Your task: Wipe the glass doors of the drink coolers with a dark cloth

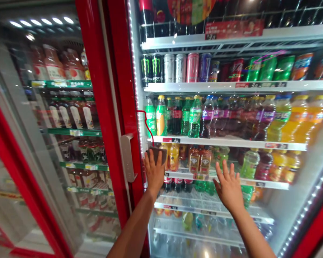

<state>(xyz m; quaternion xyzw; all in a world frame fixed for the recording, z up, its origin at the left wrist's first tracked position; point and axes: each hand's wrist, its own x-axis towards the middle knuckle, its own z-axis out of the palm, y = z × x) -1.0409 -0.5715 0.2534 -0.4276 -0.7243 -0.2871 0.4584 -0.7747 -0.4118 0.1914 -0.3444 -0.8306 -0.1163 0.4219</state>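
My left hand presses a folded grey-brown cloth flat against the glass door of a drinks fridge, close to its left edge. The fingers lie over the cloth, and its underside is hidden. Further right, my right hand is open, fingers spread and palm toward the same glass door, with nothing in it. Whether the palm fully touches the pane cannot be made out. Just left of the cloth stands the door's grey handle.
Behind the glass, white shelves carry green soda bottles, orange drink bottles and cans. A red door frame separates this fridge from another one on the left, holding juice bottles. Bright LED strips run along the sides.
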